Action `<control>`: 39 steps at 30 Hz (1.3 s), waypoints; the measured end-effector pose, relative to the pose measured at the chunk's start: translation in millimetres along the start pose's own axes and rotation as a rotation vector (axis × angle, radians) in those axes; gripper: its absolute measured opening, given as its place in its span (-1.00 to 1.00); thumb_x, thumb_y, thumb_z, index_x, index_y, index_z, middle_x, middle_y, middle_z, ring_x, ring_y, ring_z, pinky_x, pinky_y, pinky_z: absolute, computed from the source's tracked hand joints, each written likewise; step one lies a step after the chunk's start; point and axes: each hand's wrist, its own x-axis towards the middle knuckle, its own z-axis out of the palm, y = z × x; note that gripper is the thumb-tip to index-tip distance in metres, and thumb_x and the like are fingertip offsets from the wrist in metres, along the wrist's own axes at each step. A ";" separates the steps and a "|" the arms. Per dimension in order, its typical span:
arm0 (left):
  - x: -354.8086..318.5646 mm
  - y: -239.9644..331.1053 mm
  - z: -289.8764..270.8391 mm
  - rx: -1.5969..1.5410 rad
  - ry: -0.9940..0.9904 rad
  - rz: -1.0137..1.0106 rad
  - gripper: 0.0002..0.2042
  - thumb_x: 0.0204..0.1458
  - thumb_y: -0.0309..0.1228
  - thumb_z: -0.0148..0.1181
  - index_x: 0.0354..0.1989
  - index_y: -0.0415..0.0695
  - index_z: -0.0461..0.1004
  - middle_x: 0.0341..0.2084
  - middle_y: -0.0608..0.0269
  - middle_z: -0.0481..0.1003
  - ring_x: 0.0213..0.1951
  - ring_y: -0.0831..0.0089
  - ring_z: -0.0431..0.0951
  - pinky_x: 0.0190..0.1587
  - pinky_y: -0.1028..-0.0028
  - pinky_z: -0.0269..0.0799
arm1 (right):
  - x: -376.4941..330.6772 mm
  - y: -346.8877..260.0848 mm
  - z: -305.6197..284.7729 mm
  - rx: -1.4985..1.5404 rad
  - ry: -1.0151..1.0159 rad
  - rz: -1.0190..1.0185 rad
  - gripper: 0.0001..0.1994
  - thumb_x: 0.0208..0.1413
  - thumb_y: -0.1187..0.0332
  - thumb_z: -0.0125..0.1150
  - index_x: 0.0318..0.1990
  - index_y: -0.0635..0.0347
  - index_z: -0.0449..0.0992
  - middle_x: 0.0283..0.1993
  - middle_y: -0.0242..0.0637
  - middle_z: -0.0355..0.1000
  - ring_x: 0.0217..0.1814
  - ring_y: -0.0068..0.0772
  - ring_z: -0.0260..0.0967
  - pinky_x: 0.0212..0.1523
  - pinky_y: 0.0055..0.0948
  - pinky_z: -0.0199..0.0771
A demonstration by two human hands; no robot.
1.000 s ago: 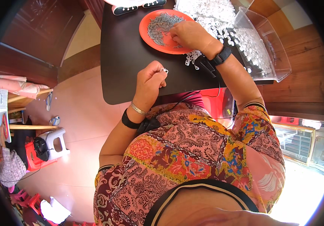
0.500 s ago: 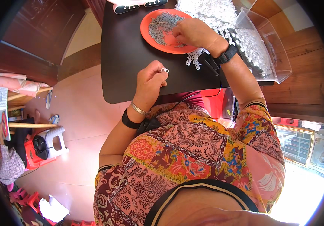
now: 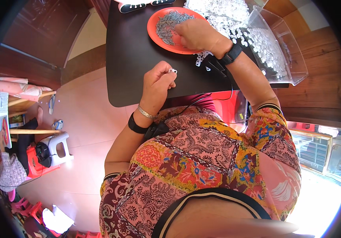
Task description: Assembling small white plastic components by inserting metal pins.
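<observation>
My left hand (image 3: 157,85) is closed above the near part of the dark table, pinching a small white plastic piece with rounded loops (image 3: 172,71) between thumb and finger. Ahead of it and to the right, my right hand (image 3: 200,35) reaches over an orange-red plate (image 3: 153,35). Its fingers are bent together, pointing down into a heap of thin grey screw-like pieces (image 3: 167,28) spread on that plate. My own hand hides the fingertips, so what they hold cannot be seen. A few white pieces (image 3: 199,59) lie on the table below my right wrist.
Many small white pieces (image 3: 218,12) are heaped at the far right, some in a tipped clear plastic box (image 3: 297,69). A black device (image 3: 217,65) with a cable lies by my right forearm. Left of the table (image 3: 128,51), another person's leg (image 3: 39,115) shows near a stool (image 3: 59,146).
My right hand has shifted a little left, farther over the grey pieces. The left hand has risen slightly and still pinches the white piece.
</observation>
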 end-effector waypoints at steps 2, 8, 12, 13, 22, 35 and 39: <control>0.4 -1.1 0.6 0.009 0.009 -0.004 -0.87 0.02 -0.47 0.05 -0.52 -0.21 0.34 -0.69 0.39 0.34 -0.61 0.67 0.32 -0.51 0.61 0.25 | -6.0 6.9 -4.4 0.216 0.142 -0.009 -0.84 -0.04 0.34 0.14 -0.35 0.23 0.46 -0.42 -0.08 0.45 -0.33 -0.02 0.44 -0.31 -0.20 0.42; -2.3 -0.8 -0.4 0.041 0.011 0.004 -0.87 0.05 -0.44 0.05 -0.50 -0.20 0.35 -0.69 0.39 0.35 -0.59 0.67 0.33 -0.50 0.62 0.23 | -40.7 -11.3 -41.8 0.780 0.252 0.145 -0.81 0.18 0.42 0.08 -0.09 0.26 0.48 -0.34 -0.37 0.47 -0.31 -0.64 0.37 -0.25 -0.56 0.41; -3.9 5.5 2.2 0.132 -0.041 -0.030 -0.89 0.05 -0.47 -0.04 -0.47 -0.21 0.35 -0.65 0.34 0.36 -0.55 0.61 0.35 -0.44 0.60 0.24 | -76.0 -37.5 -42.4 1.310 0.241 0.156 -0.88 0.18 0.47 0.09 -0.19 0.31 0.50 -0.32 -0.40 0.47 -0.27 -0.65 0.39 -0.19 -0.62 0.41; -4.5 6.7 4.2 0.133 -0.046 -0.039 -0.89 0.05 -0.47 -0.04 -0.47 -0.21 0.35 -0.65 0.34 0.36 -0.55 0.61 0.35 -0.44 0.60 0.24 | -84.4 -43.9 -37.2 1.398 0.223 0.211 -0.88 0.18 0.47 0.11 -0.18 0.30 0.49 -0.34 -0.40 0.46 -0.29 -0.66 0.37 -0.20 -0.63 0.40; -3.0 5.8 10.5 0.167 -0.150 -0.045 -0.86 0.07 -0.45 -0.03 -0.49 -0.21 0.34 -0.65 0.35 0.33 -0.56 0.60 0.33 -0.45 0.60 0.22 | -102.7 -71.5 -5.9 1.601 0.158 0.279 -0.85 0.19 0.36 0.14 -0.30 0.29 0.46 -0.42 -0.45 0.41 -0.40 -0.69 0.31 -0.31 -0.66 0.38; -4.9 6.1 12.1 0.130 -0.164 -0.019 -0.85 0.05 -0.46 0.03 -0.52 -0.24 0.34 -0.67 0.40 0.29 -0.59 0.67 0.26 -0.51 0.60 0.21 | -104.0 -78.0 -3.1 1.637 0.154 0.257 -0.82 0.21 0.33 0.12 -0.32 0.27 0.45 -0.45 -0.49 0.36 -0.42 -0.72 0.25 -0.36 -0.68 0.32; -4.3 6.0 12.3 0.128 -0.168 -0.018 -0.85 0.06 -0.46 0.04 -0.52 -0.24 0.34 -0.66 0.40 0.28 -0.59 0.68 0.24 -0.51 0.61 0.21 | -103.3 -80.5 -4.5 1.635 0.149 0.267 -0.82 0.21 0.32 0.12 -0.33 0.26 0.45 -0.45 -0.49 0.36 -0.42 -0.72 0.24 -0.36 -0.67 0.31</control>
